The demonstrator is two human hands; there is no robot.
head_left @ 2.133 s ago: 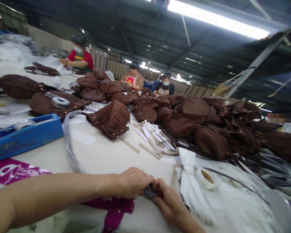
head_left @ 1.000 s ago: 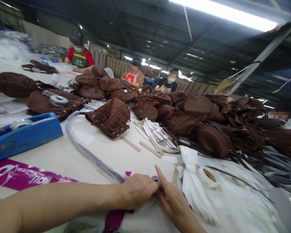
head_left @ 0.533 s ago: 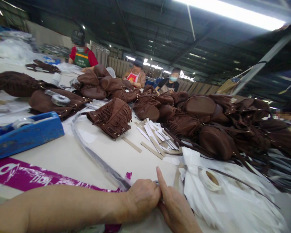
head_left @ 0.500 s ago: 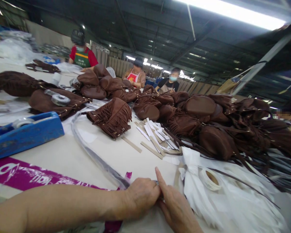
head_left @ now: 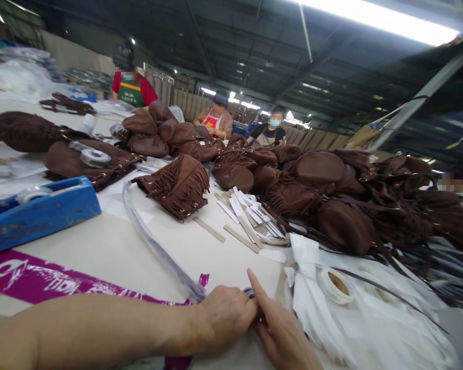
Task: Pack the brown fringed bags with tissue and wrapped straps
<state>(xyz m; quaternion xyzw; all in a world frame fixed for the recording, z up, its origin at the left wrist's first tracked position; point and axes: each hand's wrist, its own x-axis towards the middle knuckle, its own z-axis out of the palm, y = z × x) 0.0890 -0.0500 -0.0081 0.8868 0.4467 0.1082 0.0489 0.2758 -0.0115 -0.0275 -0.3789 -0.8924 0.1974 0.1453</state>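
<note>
At bottom centre, the left hand (head_left: 224, 318) closes on the plastic-wrapped strap (head_left: 158, 246), its dark end (head_left: 250, 293) mostly hidden; the right hand (head_left: 283, 336), cut off below, presses against it, grip unclear.

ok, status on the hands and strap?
Left hand closed on wrapped strap end. Right hand against it, forefinger out, grip unclear. White paper and tape roll close on right.

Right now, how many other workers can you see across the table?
3. Worker in red shirt far left; worker in tan top at the middle; worker in black top beside them. Another may be hidden at the right edge.
</note>
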